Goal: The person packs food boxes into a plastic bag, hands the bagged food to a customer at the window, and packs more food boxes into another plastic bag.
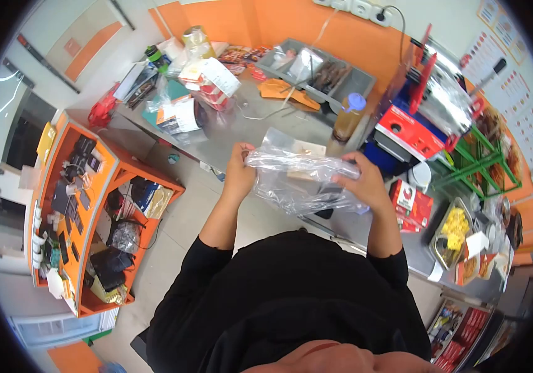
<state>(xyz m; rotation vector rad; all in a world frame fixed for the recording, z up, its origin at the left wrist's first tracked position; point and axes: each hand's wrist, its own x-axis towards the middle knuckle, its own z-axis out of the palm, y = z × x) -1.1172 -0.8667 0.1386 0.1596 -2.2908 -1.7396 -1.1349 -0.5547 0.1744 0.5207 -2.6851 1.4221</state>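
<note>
A clear plastic bag (291, 186) is stretched crosswise in front of my body, its top edge bunched into a band. My left hand (240, 169) grips one end of that band, with the fingers closed. At the other end my right hand (363, 179) pinches the plastic between thumb and fingers. Through and behind the bag a pale, flat rectangular item shows; I cannot tell whether it lies inside. Just beyond my right hand stands a bottle of brownish sauce with a purple cap (356, 102).
Across the metal counter (248, 121) lie wrapped packages with paper slips (209, 78) and a grey divided tray (325, 71). To the right are a red and blue machine (412, 127), a green rack (484, 165) and a metal pan of yellow food (453, 230). An orange shelf (101, 186) stands left.
</note>
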